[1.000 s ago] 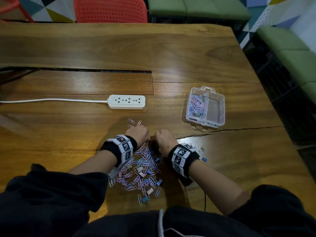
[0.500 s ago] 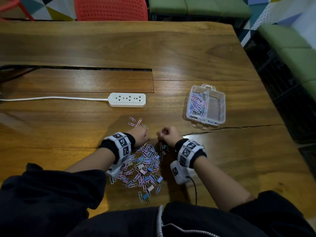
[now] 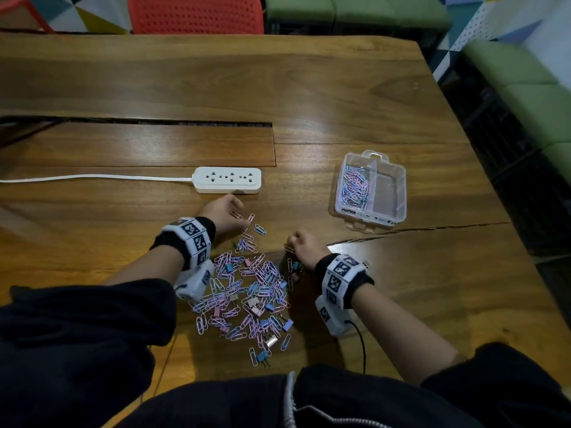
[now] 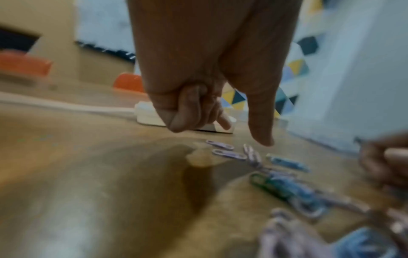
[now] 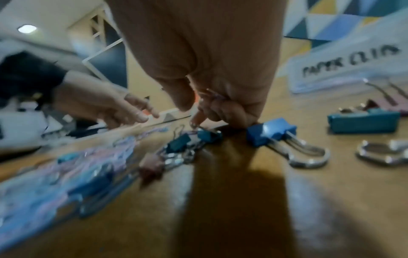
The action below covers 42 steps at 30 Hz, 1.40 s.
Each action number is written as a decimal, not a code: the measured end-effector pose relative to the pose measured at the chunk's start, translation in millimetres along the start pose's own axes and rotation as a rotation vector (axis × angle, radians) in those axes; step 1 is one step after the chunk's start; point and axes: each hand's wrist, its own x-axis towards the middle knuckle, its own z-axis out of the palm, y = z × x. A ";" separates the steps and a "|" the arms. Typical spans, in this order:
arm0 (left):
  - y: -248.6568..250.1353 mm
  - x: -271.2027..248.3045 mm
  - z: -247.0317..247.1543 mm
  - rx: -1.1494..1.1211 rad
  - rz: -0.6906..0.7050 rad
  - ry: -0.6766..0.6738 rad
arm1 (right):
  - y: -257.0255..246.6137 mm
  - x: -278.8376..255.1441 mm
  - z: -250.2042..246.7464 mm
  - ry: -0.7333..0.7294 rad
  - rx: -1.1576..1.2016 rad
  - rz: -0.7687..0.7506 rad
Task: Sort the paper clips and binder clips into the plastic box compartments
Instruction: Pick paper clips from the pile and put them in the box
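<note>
The worktop (image 3: 309,94) was glossy varnished wood — grain showing. The box (image 3: 398,193) was clear, smooth plastic; the binder clips (image 5: 270,131) had shiny metal handles — the power strip (image 3: 227,180) matt white plastic.

One plastic box (image 3: 398,193), two hands (image 3: 222,211)

— How were the arms placed?
— Both forearms were stretched forward and bare below pushed-up dark sleeves, and a patterned band was worn on each wrist.

— And the left hand (image 3: 223,215)?
— It was held farther forward than the other, knuckles up. Its fingers (image 4: 187,108) were curled under the palm, while one finger was pointed straight down. Whether anything was gripped could not be told.

— The right hand (image 3: 306,246)?
— It was kept nearer the body, with its fingers (image 5: 223,111) curled and its thumb brought close against them. A thin wire loop was seen pinched there.
</note>
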 end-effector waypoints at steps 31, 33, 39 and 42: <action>-28.9 -29.6 11.3 -0.032 -0.008 -0.083 | -60.1 42.8 22.1 -0.116 -0.358 -0.213; -28.6 -32.8 13.4 0.197 0.029 -0.138 | -59.9 41.2 22.4 -0.121 -0.421 -0.214; -15.9 -38.5 22.1 0.522 0.139 -0.112 | -48.8 24.9 21.5 -0.147 -0.601 -0.214; -11.9 -40.1 25.6 0.514 0.140 -0.171 | -38.7 19.3 14.7 -0.077 -0.329 -0.160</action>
